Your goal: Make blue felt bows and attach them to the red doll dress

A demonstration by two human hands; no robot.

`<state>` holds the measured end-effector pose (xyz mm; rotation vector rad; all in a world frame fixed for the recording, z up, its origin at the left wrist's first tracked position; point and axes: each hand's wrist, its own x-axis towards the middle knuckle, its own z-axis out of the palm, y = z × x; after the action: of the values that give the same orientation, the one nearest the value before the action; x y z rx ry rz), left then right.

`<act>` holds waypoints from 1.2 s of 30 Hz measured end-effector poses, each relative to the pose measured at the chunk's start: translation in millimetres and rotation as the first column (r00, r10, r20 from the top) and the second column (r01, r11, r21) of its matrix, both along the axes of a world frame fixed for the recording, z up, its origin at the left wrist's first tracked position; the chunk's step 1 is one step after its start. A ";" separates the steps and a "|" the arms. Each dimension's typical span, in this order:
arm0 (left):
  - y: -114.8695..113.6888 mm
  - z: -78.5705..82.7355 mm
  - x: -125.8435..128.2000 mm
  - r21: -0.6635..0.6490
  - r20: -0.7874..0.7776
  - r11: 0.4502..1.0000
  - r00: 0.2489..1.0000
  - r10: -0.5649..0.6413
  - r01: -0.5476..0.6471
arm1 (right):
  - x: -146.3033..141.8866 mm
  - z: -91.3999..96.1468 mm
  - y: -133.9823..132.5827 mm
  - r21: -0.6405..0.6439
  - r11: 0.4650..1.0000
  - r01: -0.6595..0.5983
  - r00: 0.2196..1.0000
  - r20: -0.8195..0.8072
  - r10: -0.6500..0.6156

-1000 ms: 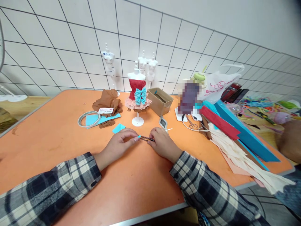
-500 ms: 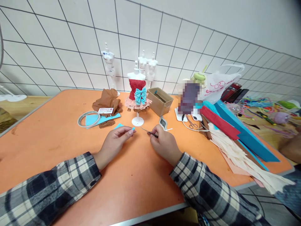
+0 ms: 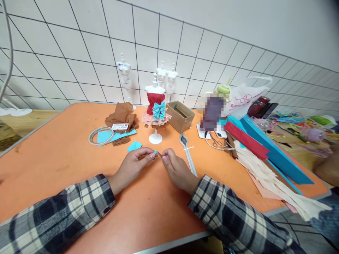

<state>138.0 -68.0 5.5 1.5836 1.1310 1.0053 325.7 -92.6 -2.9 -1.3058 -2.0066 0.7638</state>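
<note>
My left hand is closed, with a small piece of blue paper pinched between thumb and fingertips. My right hand is closed around slim tweezers; their tip meets or nearly meets the blue piece, and the rest is hidden in the fingers. Just beyond my hands stands a small white mannequin in a red paper bodice, with a pleated pink skirt and a blue bow. A blue paper scrap lies beyond my left hand.
Tape roll, brown crepe paper and a small box lie left. A cardboard box, grey strip-like item, scissors, crepe strips and plastic bag are right. White mannequins stand behind.
My hands have come together, slightly nearer to me, bringing the tweezers up to the blue piece. The blue scrap and the grey item are now less covered by my hands.
</note>
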 end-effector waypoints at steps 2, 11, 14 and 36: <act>-0.1 -0.5 0.2 0.000 0.012 1.000 1.000 -0.002 0.002 | -0.6 -1.1 0.6 -0.002 1.000 -0.019 1.000 0.004 0.019; 0.9 -2.1 0.3 0.034 -0.024 0.998 0.998 -0.051 0.052 | -1.8 -2.4 2.7 -0.014 0.997 -0.070 0.997 -0.045 0.069; 1.2 -1.8 0.3 0.033 -0.026 0.997 0.998 -0.061 0.062 | -2.7 -0.8 2.7 -0.006 0.998 -0.069 0.996 -0.060 0.068; 3.7 -9.1 -3.4 0.095 -0.079 0.987 0.990 -0.121 0.128 | -4.8 -2.7 1.4 -0.137 0.989 -0.056 0.972 -0.232 0.023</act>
<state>134.5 -64.3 -3.6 1.7613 1.0296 0.9407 320.9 -91.2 -5.7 -1.1976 -1.8246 1.0453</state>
